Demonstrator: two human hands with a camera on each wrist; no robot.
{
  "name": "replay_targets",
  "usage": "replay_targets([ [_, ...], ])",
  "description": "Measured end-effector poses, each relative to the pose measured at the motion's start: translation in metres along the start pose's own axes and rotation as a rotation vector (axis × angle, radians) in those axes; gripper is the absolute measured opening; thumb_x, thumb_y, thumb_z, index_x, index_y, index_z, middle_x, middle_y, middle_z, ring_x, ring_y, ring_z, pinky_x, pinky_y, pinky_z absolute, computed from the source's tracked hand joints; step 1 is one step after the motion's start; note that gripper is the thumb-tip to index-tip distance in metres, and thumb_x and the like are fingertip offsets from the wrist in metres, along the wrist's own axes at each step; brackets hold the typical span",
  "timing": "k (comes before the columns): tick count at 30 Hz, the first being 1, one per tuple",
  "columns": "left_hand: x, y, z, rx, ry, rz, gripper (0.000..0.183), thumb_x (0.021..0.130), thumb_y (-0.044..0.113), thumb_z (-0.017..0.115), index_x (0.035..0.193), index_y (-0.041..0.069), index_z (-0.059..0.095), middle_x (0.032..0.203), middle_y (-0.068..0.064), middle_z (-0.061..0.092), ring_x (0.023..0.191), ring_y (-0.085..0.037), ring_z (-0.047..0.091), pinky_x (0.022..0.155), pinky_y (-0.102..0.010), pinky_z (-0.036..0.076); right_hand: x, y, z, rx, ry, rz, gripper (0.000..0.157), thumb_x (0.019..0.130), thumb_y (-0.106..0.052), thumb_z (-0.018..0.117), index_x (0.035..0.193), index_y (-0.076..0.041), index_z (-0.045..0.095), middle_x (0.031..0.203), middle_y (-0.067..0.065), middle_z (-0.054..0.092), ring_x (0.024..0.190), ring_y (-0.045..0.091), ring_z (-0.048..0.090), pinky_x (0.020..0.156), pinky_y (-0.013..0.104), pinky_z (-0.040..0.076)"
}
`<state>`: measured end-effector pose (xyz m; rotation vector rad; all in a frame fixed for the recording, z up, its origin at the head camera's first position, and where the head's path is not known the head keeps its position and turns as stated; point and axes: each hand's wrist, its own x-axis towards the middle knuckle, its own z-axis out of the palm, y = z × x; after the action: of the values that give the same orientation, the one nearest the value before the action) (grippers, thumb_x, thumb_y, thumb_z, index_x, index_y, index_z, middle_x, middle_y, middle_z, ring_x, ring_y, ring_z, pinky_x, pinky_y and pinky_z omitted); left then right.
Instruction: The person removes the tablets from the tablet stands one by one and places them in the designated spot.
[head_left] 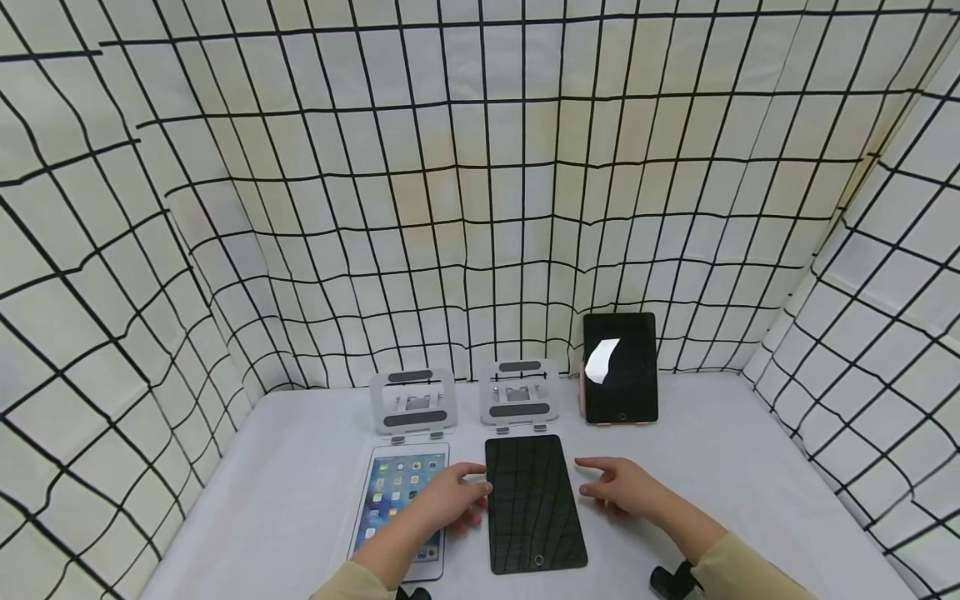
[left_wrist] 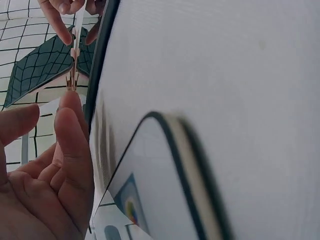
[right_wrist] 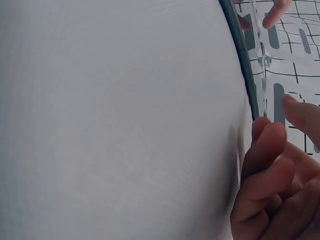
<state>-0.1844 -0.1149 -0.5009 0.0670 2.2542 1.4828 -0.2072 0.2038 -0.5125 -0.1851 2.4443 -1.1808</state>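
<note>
A dark-screened tablet (head_left: 534, 504) lies flat on the white table between my two hands. My left hand (head_left: 453, 497) has its fingertips right at the tablet's left edge, the thumb and index finger held apart. Under that forearm lies a white tablet (head_left: 378, 508) with its screen lit and app icons showing. My right hand (head_left: 626, 487) is a little off the dark tablet's right edge, index finger pointing toward it and the other fingers loosely bent. In the right wrist view nothing shows between the right thumb and fingers (right_wrist: 270, 187).
Behind the flat tablets stand two white folding stands with grey pads, a left stand (head_left: 415, 419) and a right stand (head_left: 519, 410). Another dark tablet (head_left: 637, 375) is propped upright on a pink stand at the back right. White walls with black grid lines (head_left: 480, 208) enclose the table.
</note>
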Motion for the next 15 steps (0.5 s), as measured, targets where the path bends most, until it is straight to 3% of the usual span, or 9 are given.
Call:
replay_targets([
  [9,0.008,0.003,0.003,-0.017,0.023,0.043,0.043,0.098,0.022,0.061,0.137,0.005,0.054,0.094,-0.005,0.069,0.070,-0.019,0.066,0.057,-0.034,0.054,-0.004,0.003,-0.006,0.013,0.047,0.013,0.052,0.090,-0.030,0.073,0.138,-0.013,0.059,0.078,0.003,0.064,0.060,0.019,0.056,0.055,0.029,0.044],
  [15,0.014,0.006,0.006,-0.028,0.034,0.059,0.042,0.098,0.022,0.061,0.135,0.004,0.055,0.096,-0.006,0.069,0.074,-0.019,0.067,0.060,-0.034,0.055,-0.008,0.005,-0.012,0.028,0.047,-0.023,0.050,0.091,-0.028,0.072,0.136,-0.008,0.060,0.083,0.003,0.066,0.063,0.019,0.057,0.055,0.031,0.045],
])
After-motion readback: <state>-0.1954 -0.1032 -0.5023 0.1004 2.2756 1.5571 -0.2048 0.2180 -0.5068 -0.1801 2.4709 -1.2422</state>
